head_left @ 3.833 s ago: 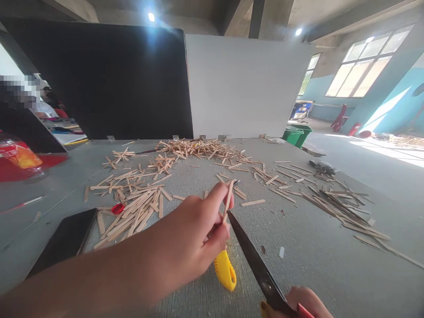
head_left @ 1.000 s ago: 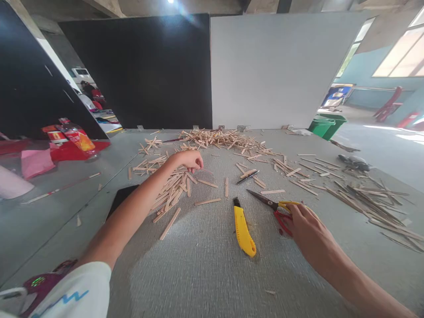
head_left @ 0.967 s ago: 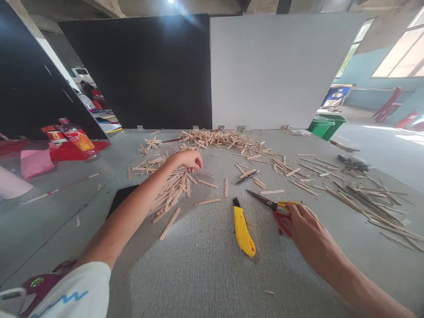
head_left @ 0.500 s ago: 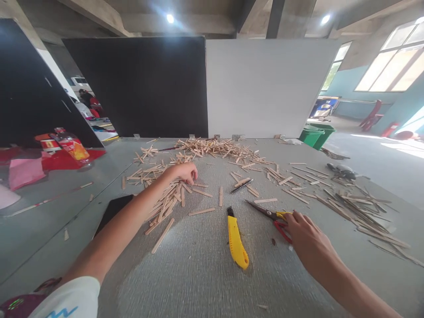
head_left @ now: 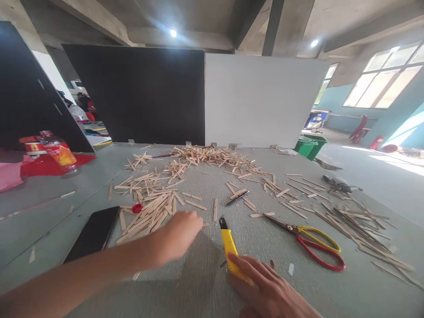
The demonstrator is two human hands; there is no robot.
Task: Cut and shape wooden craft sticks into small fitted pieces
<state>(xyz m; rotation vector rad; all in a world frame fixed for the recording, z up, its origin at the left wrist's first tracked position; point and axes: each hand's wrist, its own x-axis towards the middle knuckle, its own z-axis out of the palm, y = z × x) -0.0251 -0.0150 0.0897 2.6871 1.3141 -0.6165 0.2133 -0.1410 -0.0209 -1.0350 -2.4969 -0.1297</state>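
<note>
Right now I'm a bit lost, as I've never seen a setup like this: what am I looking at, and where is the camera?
There is no machine arm here, just one person's two bare hands. Every picture comes from a single camera worn on that person's head, looking forward and down. On the grey table lie many loose wooden sticks, a pen, a red cap, a dark phone-like slab and scissors with one yellow and one red handle. The right hand has its fingers on a yellow cutter; how firmly is hard to see. The left hand is blurred, near the sticks, so I can't tell whether it holds one.
</note>
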